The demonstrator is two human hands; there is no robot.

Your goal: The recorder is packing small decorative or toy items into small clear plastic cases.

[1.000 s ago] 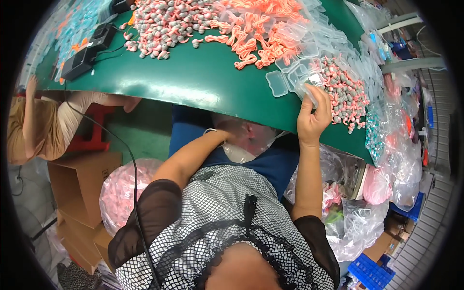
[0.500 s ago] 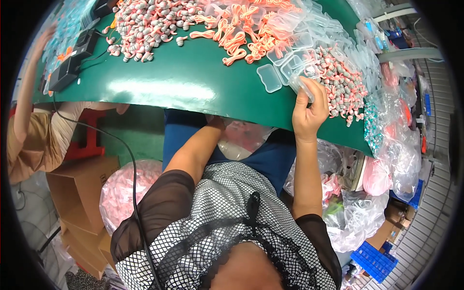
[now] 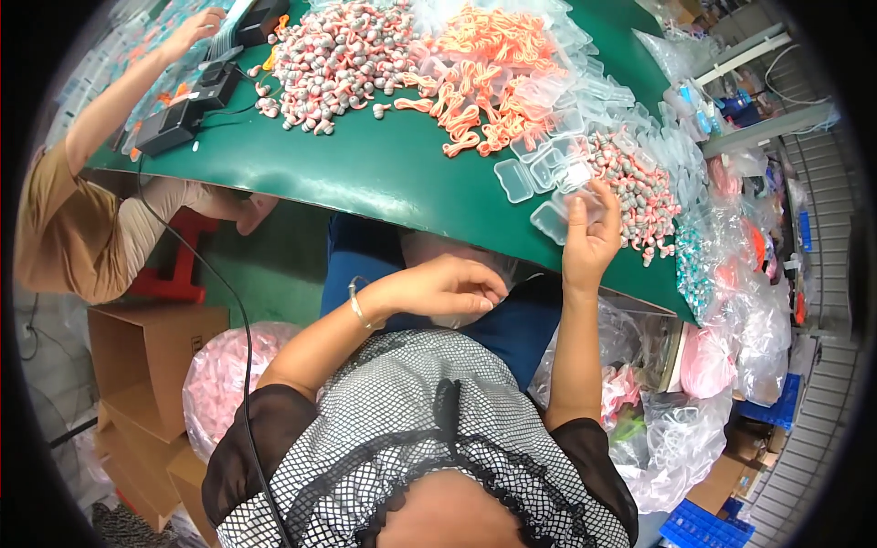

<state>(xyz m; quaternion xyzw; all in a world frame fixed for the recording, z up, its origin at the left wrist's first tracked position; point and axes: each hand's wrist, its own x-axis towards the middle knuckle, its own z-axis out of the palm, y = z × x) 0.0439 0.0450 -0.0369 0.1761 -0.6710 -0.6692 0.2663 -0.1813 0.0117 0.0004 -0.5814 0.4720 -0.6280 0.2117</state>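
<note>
My right hand [image 3: 589,237] reaches up over the near edge of the green table [image 3: 384,173] and pinches a small clear plastic box [image 3: 577,203]. More of these clear boxes [image 3: 534,169] lie just left of it. A heap of pink-and-grey earplugs [image 3: 644,187] sits right of the hand. My left hand [image 3: 443,288] hangs below the table edge over my lap, fingers curled down onto a clear plastic bag [image 3: 429,247]. What is under its palm is hidden.
A big earplug pile [image 3: 338,55] and orange corded pieces [image 3: 484,73] cover the far table. A co-worker [image 3: 64,219] sits at left by a black device [image 3: 183,119]. Cardboard boxes [image 3: 146,356], a pink-filled bag [image 3: 224,374] and plastic bags [image 3: 731,338] crowd the floor.
My left hand has drawn back from under the table toward my lap. My right hand stays at the clear boxes. The co-worker's arm has reached up onto the far left of the table.
</note>
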